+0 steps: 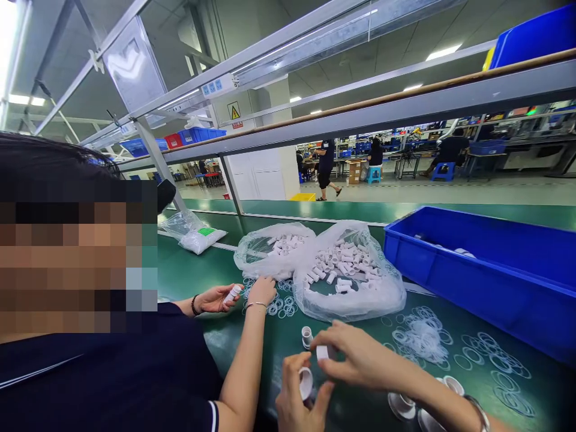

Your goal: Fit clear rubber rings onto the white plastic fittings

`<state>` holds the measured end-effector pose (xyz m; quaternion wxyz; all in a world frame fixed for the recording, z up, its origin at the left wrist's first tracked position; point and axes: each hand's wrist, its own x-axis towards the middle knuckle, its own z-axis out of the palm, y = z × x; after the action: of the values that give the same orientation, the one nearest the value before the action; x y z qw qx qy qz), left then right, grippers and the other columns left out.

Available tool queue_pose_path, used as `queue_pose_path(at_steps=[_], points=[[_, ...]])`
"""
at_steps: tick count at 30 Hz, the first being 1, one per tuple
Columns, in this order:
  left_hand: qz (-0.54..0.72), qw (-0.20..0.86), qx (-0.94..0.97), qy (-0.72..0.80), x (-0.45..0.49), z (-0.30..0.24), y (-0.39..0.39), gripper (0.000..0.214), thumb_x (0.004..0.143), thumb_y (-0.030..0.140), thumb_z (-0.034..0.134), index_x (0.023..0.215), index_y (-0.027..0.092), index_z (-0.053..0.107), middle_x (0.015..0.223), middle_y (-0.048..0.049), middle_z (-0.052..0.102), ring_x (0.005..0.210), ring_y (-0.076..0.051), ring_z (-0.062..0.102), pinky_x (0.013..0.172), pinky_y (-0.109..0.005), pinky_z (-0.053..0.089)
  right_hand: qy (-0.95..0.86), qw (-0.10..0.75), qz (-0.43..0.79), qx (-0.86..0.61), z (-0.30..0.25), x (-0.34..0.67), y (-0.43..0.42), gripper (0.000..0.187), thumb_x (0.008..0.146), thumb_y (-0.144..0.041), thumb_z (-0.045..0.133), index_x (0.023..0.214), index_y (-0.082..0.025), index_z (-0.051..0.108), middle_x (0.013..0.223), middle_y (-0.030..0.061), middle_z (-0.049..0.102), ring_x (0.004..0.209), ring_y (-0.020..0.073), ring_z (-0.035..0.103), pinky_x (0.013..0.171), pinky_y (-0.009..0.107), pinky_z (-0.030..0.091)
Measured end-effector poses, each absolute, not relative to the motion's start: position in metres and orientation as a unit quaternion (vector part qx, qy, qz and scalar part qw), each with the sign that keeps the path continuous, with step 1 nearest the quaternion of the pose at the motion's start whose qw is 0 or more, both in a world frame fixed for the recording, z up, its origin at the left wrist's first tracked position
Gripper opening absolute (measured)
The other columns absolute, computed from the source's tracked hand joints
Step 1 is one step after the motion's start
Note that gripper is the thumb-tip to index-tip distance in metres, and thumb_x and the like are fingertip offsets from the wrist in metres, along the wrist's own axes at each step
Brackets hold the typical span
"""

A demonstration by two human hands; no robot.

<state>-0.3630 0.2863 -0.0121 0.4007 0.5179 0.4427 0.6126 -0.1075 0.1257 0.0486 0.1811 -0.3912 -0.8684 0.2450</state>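
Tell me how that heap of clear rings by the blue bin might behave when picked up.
The ring heap should probably feel light, since the rings look thin. Several may come up tangled, as they overlap. Edge ones could scatter, seemingly lying loose.

The green bench [270, 333] bears fittings [306, 336], rings [420, 339], bags [355, 309] — one blue bin [472, 294].

Ceiling lights [443, 52] shine towards two o'clock, above a slanting metal shelf beam [405, 107]. At eleven, a triangular yellow warning sign [234, 110] marks a pale wall [252, 109] (its lettering is too small to read), with a white cabinet [265, 182] below. Blue plastic stools [443, 171] stand on pale flooring [391, 192] between two and three.
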Motion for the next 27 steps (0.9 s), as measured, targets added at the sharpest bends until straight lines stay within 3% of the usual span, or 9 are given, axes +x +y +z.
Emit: queue_pose_path(at_steps=[4,11,15,18,20,24,27], points=[[0.591,0.388,0.556,0.438,-0.38,-0.021,0.313,0.041,0.071,0.01,0.076,0.045,0.021,0.045,0.052,0.0008,0.05,0.068,-0.019,0.06,0.077,-0.029,0.049,-0.873,0.232,0.12,-0.412,0.037,-0.125,0.158,0.005,0.093,-0.02,0.06,0.097,-0.019,0.059,0.09,0.0016,0.063,0.094,0.0198,0.056,0.077,0.028,0.046],[0.599,0.386,0.528,0.462,-0.376,-0.018,0.32,0.038,0.071,0.015,0.077,0.048,0.022,0.048,0.051,0.0019,0.049,0.062,-0.017,0.058,0.072,-0.03,0.051,-0.913,0.097,-0.005,-0.395,-0.019,-0.15,0.18,0.01,0.085,-0.016,0.069,0.093,-0.014,0.062,0.096,0.0101,0.065,0.09,0.0253,0.059,0.075,0.034,0.049],[0.61,0.389,0.492,0.484,-0.37,-0.014,0.304,0.019,0.088,0.033,0.068,0.077,0.019,0.063,0.075,-0.0006,0.063,0.076,-0.016,0.062,0.077,-0.033,0.054,-0.916,0.053,-0.039,-0.395,-0.035,-0.139,0.155,0.009,0.086,-0.023,0.07,0.087,-0.015,0.066,0.091,0.0104,0.065,0.088,0.0267,0.057,0.073,0.036,0.049],[0.618,0.382,0.483,0.489,-0.365,-0.015,0.284,0.025,0.094,0.044,0.058,0.101,0.02,0.065,0.102,-0.0052,0.067,0.09,-0.017,0.063,0.079,-0.034,0.057,-0.921,0.034,-0.066,-0.382,-0.04,-0.116,0.124,0.011,0.086,-0.025,0.071,0.079,-0.017,0.069,0.094,0.0112,0.064,0.093,0.0283,0.056,0.077,0.038,0.049],[0.62,0.375,0.487,0.487,-0.362,-0.015,0.274,0.025,0.094,0.045,0.058,0.105,0.023,0.064,0.107,-0.0065,0.066,0.092,-0.018,0.063,0.079,-0.034,0.057,-0.92,0.039,-0.085,-0.381,-0.044,-0.098,0.107,0.013,0.086,-0.027,0.071,0.076,-0.019,0.07,0.103,0.0121,0.063,0.1,0.0299,0.054,0.083,0.041,0.049],[0.62,0.356,0.517,0.471,-0.359,-0.009,0.266,0.019,0.09,0.041,0.064,0.093,0.023,0.065,0.082,-0.0035,0.064,0.083,-0.02,0.063,0.073,-0.035,0.055,-0.888,0.071,-0.093,-0.444,-0.045,-0.069,0.098,0.012,0.083,-0.025,0.071,0.072,-0.021,0.07,0.127,0.0119,0.058,0.11,0.0323,0.05,0.085,0.042,0.046],[0.619,0.337,0.549,0.448,-0.364,0.0,0.269,0.019,0.077,0.03,0.074,0.066,0.024,0.059,0.06,-0.0015,0.052,0.075,-0.024,0.063,0.071,-0.037,0.052,-0.871,0.073,-0.096,-0.476,-0.039,-0.061,0.105,0.006,0.079,-0.023,0.072,0.074,-0.021,0.071,0.118,0.0112,0.061,0.098,0.0294,0.053,0.078,0.039,0.044]])
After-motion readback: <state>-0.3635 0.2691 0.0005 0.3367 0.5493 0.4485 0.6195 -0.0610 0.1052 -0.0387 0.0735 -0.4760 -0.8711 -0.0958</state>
